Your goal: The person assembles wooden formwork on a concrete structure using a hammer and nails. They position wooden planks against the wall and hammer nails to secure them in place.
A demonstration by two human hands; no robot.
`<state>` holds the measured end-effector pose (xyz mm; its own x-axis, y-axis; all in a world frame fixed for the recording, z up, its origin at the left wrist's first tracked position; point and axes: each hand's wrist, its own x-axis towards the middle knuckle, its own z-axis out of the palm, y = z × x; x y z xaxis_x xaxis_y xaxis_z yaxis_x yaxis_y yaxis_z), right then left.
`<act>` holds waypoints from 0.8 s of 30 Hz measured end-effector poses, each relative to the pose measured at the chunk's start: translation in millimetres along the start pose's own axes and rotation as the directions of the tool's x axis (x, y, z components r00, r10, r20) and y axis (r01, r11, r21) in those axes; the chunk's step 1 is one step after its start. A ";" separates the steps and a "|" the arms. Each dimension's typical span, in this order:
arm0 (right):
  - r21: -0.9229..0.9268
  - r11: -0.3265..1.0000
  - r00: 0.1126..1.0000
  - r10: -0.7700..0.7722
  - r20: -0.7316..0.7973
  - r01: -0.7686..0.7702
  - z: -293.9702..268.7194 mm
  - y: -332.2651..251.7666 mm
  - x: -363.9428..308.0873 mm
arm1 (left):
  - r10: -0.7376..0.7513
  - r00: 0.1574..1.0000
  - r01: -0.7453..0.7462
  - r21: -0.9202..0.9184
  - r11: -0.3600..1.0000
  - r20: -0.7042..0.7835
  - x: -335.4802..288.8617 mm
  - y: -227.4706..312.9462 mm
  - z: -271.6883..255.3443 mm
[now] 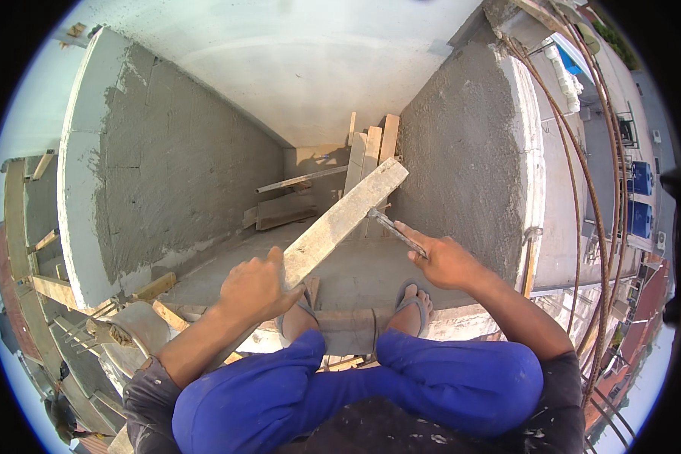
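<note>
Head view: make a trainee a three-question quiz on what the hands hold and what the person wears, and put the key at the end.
1. Multiple choice. The left hand grips:
A) a paintbrush
B) a wooden board
C) a glass bottle

2. True or false. The right hand is empty.

3. Fill in the blank. The person's trousers are ____ in colour.

Key:
1. B
2. False: it holds a metal tool.
3. Blue
</note>
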<state>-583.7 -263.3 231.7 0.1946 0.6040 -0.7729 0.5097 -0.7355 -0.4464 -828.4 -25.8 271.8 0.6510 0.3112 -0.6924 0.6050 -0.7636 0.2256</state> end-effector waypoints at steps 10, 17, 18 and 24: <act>0.288 0.940 0.983 0.180 0.039 -0.184 39.2 43.0 -111.5 | 0.222 0.841 -0.378 0.243 0.893 0.494 46.0 85.1 -82.0; 0.505 0.712 0.872 0.419 0.252 -0.488 90.0 80.4 -185.7 | 0.355 0.631 -0.760 0.458 0.461 0.690 102.0 211.2 -82.7; 0.607 0.633 0.874 0.400 0.275 -0.481 101.7 81.8 -196.5 | 0.433 0.615 -0.788 0.497 0.364 0.659 108.0 224.1 -72.9; 0.829 0.362 0.839 0.502 0.211 -0.426 158.1 95.4 -210.6 | 0.790 0.352 -0.790 0.612 -0.035 0.501 148.1 275.0 -23.8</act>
<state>-708.5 -509.2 280.6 0.2419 0.0723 -0.9676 -0.5936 -0.7778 -0.2065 -554.8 -176.3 247.6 0.4779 -0.7773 -0.4091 -0.8162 -0.5651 0.1201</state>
